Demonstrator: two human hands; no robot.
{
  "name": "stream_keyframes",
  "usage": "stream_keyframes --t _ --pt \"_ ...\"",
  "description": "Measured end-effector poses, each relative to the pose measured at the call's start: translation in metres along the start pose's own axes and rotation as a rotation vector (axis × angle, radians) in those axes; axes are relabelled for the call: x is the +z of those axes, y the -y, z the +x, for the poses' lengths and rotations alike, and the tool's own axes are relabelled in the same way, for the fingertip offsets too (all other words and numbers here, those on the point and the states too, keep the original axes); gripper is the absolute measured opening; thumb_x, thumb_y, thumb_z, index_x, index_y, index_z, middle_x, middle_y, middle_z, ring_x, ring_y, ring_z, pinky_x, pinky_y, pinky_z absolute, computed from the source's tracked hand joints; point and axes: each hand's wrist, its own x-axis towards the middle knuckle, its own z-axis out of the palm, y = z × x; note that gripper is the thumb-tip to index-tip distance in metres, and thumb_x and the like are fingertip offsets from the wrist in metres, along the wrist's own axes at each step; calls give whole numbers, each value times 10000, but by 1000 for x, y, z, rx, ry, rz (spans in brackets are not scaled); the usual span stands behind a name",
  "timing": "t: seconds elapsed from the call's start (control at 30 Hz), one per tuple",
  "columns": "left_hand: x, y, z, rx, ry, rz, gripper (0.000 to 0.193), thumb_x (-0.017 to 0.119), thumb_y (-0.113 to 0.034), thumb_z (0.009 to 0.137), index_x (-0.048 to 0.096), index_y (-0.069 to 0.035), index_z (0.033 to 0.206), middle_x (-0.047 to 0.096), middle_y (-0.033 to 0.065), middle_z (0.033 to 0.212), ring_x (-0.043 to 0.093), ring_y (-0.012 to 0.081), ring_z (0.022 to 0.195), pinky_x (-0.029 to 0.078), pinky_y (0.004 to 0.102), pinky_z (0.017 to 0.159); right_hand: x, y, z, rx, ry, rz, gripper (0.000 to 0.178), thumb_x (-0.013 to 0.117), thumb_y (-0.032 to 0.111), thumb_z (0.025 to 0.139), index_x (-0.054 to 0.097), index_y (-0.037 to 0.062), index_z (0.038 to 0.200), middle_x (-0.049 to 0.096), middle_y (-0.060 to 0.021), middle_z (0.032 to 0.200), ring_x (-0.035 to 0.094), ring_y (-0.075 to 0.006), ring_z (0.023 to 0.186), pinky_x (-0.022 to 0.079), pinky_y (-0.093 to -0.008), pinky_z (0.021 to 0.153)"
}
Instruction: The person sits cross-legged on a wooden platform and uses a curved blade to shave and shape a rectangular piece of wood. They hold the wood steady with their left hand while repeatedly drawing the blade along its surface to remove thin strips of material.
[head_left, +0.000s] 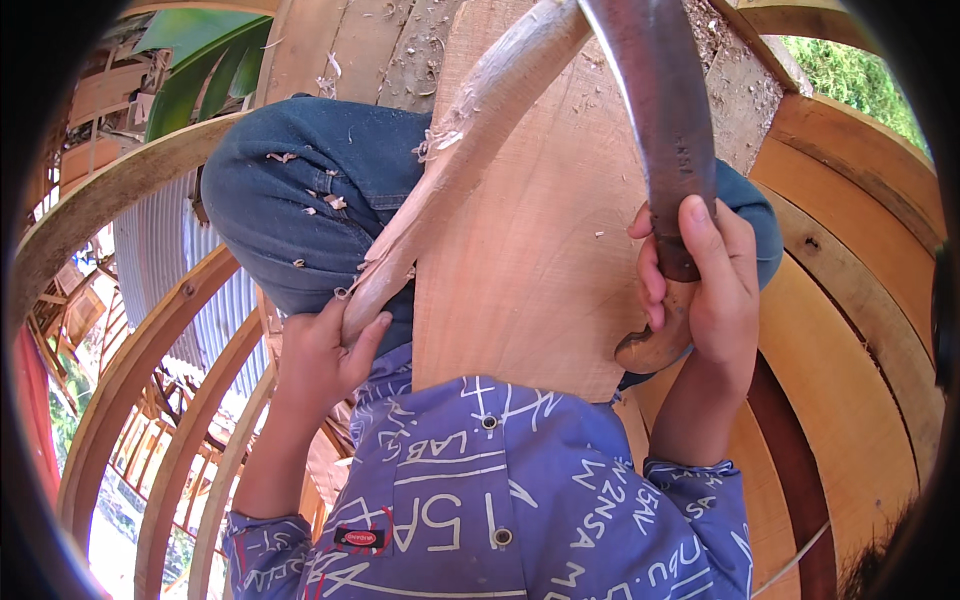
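Wooden board [525,290], stick [485,135] slanting up-right from left grip [322,358]

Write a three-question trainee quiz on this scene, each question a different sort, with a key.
1. Open: Which hand holds the curved machete?
2. True or false: Wood shavings lie on the left leg of the blue jeans.
3. Multiple choice: The left hand grips
A) the shirt hem
B) the wooden board's edge
C) the near end of the partly shaved stick

Key: 1. The right hand; 2. True; 3. C
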Motion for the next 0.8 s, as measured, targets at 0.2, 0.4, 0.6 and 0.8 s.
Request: stream_keyframes --t 0.2,0.4,0.6,0.8 --pt "0 -1 -1 -33 -8 -2 283 739 -190 782 616 63 812 513 185 493 578 324 425 432 349 428 -4 -9 -1 90 103 -54 376 439 325 998 571 -3 871 488 -32 537 432 -78 397 341 -227 390" --pt "2 0 0 -22 -5 -16 286 740 -198 781 603 53 767 505 184 483 571 322 418 425 347 423 -1 -5 3 21 37 30 418 428 361 996 578 -13 884 498 -41 541 436 -81 395 338 -224 386" --pt "-1 -5 2 -56 -14 -13 270 738 -196 781 602 36 753 509 181 486 571 331 426 429 353 427 -3 -11 0 183 235 -76 334 461 279 993 576 4 843 493 -9 536 452 -71 415 352 -226 396" --pt "5 2 0 -26 -11 -7 268 739 -200 776 619 39 789 515 176 488 580 332 435 437 356 431 14 -14 -6 142 284 -220 317 492 272 979 619 18 839 491 25 539 455 -48 439 344 -230 405"
